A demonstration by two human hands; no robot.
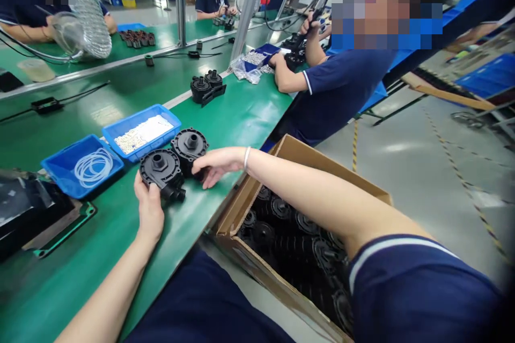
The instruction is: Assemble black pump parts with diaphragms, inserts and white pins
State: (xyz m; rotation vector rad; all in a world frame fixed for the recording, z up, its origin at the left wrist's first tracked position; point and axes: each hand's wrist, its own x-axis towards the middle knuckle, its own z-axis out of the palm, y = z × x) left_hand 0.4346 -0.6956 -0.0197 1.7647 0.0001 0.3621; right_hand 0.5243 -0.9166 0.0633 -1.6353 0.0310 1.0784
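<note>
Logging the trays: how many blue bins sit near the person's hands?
2. One blue bin holds white rings; the other blue bin holds small white parts, beside the black housings. More blue containers farther off.

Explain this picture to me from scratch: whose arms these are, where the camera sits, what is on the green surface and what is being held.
The camera sits on a worker's head, looking down at that person's own bare hands over a green conveyor table. The left hand grips a round black plastic housing with a spout. The right hand rests its fingers on a second round black housing beside it. Behind them lie a blue tray of white rubber rings and a blue tray of small white parts. An open cardboard box at the table's edge holds more black housings. The person in a dark blue shirt is a co-worker.
</note>
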